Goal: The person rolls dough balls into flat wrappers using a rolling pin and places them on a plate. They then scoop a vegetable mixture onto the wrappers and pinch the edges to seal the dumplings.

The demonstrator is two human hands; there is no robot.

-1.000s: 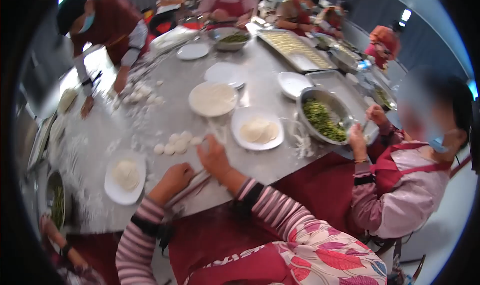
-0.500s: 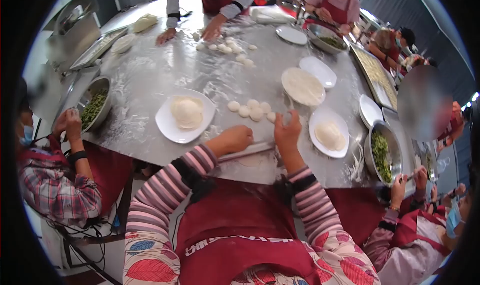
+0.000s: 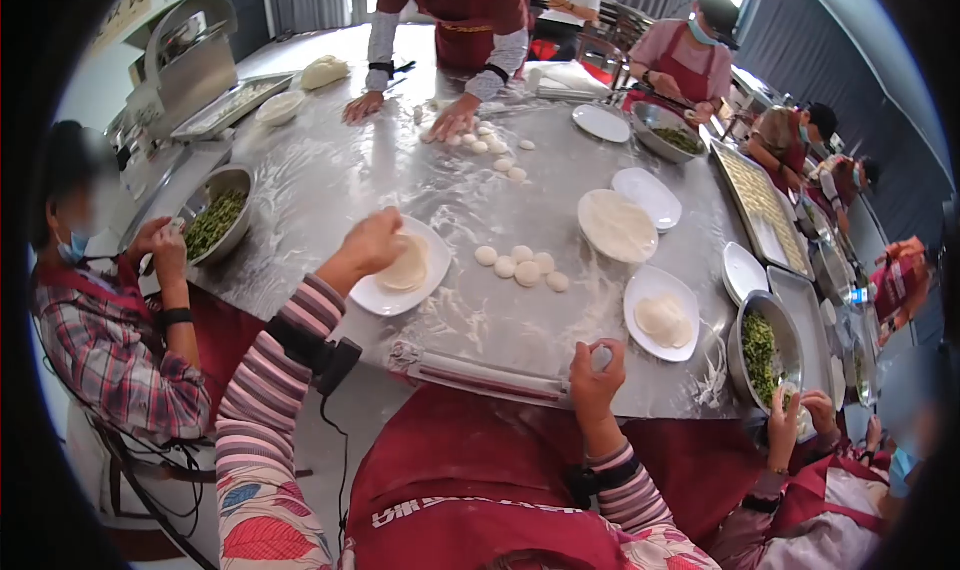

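"Steel table (image 3: 500, 330), streaked with flour. Where's that left hand (image 3: 372, 243)?"

"Over the left plate (image 3: 436, 270), fingers bent, close by the round dough sheets (image 3: 404, 272). Whether it pinches one, I can't tell."

"And the right hand (image 3: 598, 375)?"

"Closed around a grey piece (image 3: 601, 358), down at the near side. I can't make out what that is."

"Something long lies beside it."

"Yes, a floury rod (image 3: 480, 373) along the near edge, its right end reaching that hand."

"Beyond the rod?"

"Small dough rounds (image 3: 527, 273), bunched mid-table. More flat dough (image 3: 664, 320) sits on the right plate (image 3: 655, 278), and farther off stands a round dish (image 3: 584, 228)."

"The neighbours?"

"Chopped greens fill a bowl (image 3: 247, 210) on the left and another bowl (image 3: 790, 345) on the right. On the far side, a co-worker's hands (image 3: 455, 120) are down beside other dough pieces (image 3: 502, 164)."
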